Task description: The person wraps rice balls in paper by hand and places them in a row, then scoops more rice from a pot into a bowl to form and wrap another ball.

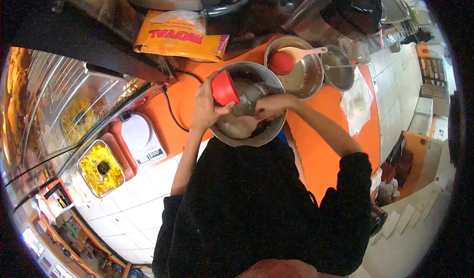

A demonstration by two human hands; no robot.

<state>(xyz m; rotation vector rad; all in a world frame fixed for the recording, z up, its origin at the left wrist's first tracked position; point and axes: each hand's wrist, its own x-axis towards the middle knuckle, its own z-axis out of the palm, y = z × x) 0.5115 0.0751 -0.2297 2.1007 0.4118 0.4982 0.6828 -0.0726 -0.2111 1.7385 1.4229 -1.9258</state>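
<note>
A large metal pot (274,78) stands close to my body on the orange counter, with some whitish stuff inside. My left hand (205,107) is closed around a small red cup (223,88), tilted over the pot's left rim. Inside the pot, my right hand (271,106) is closed on the handle of a pale spoon or spatula (239,126). Its broad end lies low in the pot; whether it touches the bottom I cannot tell.
Behind the pot stand a metal bowl (301,84) with a red cup (281,63) and pale-handled utensil (308,51), and another metal bowl (340,80). An orange packet (177,38) lies behind. Leftward are a white scale (140,135), a tray of yellow food (102,167) and a black cable (173,107).
</note>
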